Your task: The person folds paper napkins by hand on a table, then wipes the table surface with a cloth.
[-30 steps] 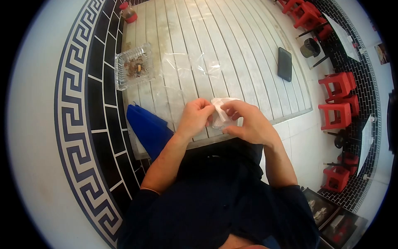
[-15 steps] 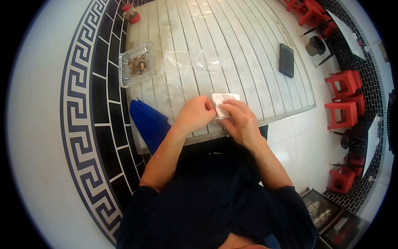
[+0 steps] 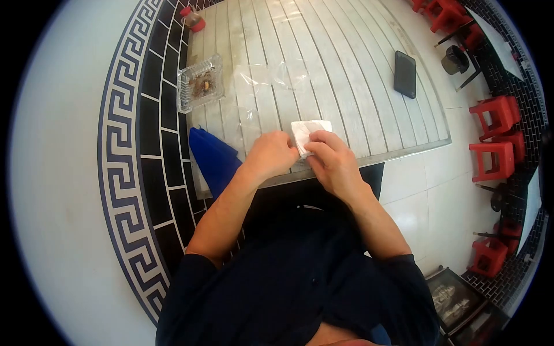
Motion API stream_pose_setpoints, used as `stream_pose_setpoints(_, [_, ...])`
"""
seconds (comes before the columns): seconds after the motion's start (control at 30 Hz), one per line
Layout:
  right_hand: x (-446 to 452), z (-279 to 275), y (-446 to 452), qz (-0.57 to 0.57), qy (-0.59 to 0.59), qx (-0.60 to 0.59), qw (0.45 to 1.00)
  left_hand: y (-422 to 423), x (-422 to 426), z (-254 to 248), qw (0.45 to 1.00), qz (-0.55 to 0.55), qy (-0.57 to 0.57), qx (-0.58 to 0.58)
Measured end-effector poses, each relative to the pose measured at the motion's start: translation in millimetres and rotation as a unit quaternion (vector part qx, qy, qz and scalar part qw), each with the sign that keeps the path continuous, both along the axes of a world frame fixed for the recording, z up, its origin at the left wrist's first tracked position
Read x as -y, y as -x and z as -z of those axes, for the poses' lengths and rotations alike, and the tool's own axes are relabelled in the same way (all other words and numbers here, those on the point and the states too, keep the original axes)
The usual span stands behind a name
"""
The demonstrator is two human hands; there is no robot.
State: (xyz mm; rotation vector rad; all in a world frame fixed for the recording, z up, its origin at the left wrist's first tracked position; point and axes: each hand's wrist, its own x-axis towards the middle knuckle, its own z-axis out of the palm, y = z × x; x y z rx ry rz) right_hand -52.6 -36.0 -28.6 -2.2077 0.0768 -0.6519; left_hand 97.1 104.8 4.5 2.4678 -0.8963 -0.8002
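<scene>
The packet [image 3: 307,130], white and squarish, is near the centre of the frame, by the table's lower edge, with its pale upper face in view. The right hand [image 3: 337,167] comes to it from the lower right: its fingers are bent and close together, laid over the packet's right part, with the thumb below near the lower edge, so that the packet is held between them. The left hand [image 3: 271,154] is on the other side, its fingers curled in towards the palm and their tips at the packet's lower left edge; the hand hides whether they pinch it or only touch it.

Both hands are over the table [image 3: 369,115], whose light slats run up the frame. Above the hands, at upper centre, clear film [image 3: 295,76] lies on the slats, shiny and creased. To the left of the left hand, a blue cloth [image 3: 212,154] lies at the table's lower left corner, partly behind the forearm. Above it, at upper left, is a glass ashtray [image 3: 183,92] with brown bits and a small orange piece in it. Farther up stands a jar [image 3: 193,21] with red at its top and base. A dark phone [image 3: 405,75] lies at upper right. Beyond the table, red stools [image 3: 493,161] stand along the right of the frame.
</scene>
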Motion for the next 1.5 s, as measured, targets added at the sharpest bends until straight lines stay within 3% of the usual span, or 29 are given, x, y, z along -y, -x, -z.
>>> stream_pose_setpoints(0.2, [-3.2,11.9,-0.7,-0.004,0.023,0.037,0.999,7.0,-9.2,-2.6,0.998,-0.025,0.027,-0.054])
stream_pose_setpoints(0.27, [-5.8,10.0,-3.3,-0.002,0.083,-0.005,0.997,9.5,-10.5,-4.9,0.999,-0.002,0.039,0.016])
stream_pose_setpoints(0.4, [-13.8,3.3,-11.3,0.009,0.121,-0.057,0.991,1.1,-17.6,2.8,0.997,0.004,0.072,0.01])
stream_pose_setpoints(0.47, [-13.6,-4.6,-15.9,0.001,0.157,-0.11,0.981,-4.4,-16.5,-1.9,0.992,-0.039,0.068,-0.097])
stream_pose_setpoints(0.5, [-9.6,-3.4,-18.2,0.001,0.158,-0.109,0.981,-5.4,-16.5,-5.1,0.992,-0.039,0.069,-0.096])
stream_pose_setpoints(0.6, [8.5,-7.3,-21.0,-0.055,0.063,-0.155,0.984,-11.7,-15.3,-11.1,0.977,-0.087,0.042,-0.189])
stream_pose_setpoints(0.67, [14.9,-26.0,-18.1,-0.102,0.003,-0.065,0.993,-10.3,-16.0,-8.2,0.991,-0.059,0.046,-0.109])
stream_pose_setpoints(0.8, [11.0,-20.7,-14.2,-0.109,0.04,-0.088,0.989,-5.8,-12.7,-14.3,1.0,-0.021,0.019,-0.003])
stream_pose_setpoints(0.9, [3.5,-25.6,-14.5,-0.105,0.115,-0.119,0.981,-2.9,-9.4,-16.6,0.999,-0.004,0.005,0.037])
stream_pose_setpoints(0.97, [-4.5,-36.5,-16.8,-0.105,0.189,-0.239,0.947,-1.8,-7.6,-13.5,0.995,0.018,-0.01,0.102])
stream_pose_setpoints(1.0, [-1.6,-37.6,-17.1,-0.102,0.191,-0.238,0.947,-4.5,-7.3,-12.0,0.994,0.02,-0.007,0.103])
stream_pose_setpoints(1.1, [8.3,-35.4,-14.1,-0.144,0.152,-0.212,0.955,-8.8,-13.3,-8.3,0.998,0.009,0.027,0.054])
stream_pose_setpoints(1.17, [14.1,-27.3,-11.3,-0.142,-0.003,-0.136,0.981,-6.0,-16.3,-7.5,0.998,-0.002,0.012,0.065])
stream_pose_setpoints(1.3, [16.2,-27.3,-8.7,-0.163,-0.005,-0.152,0.975,-13.9,-19.2,-12.4,0.999,-0.001,0.014,0.039])
stream_pose_setpoints(1.5, [8.3,-37.9,-9.5,-0.185,-0.001,-0.163,0.969,-19.5,-21.5,-20.2,0.99,-0.022,0.061,-0.122])
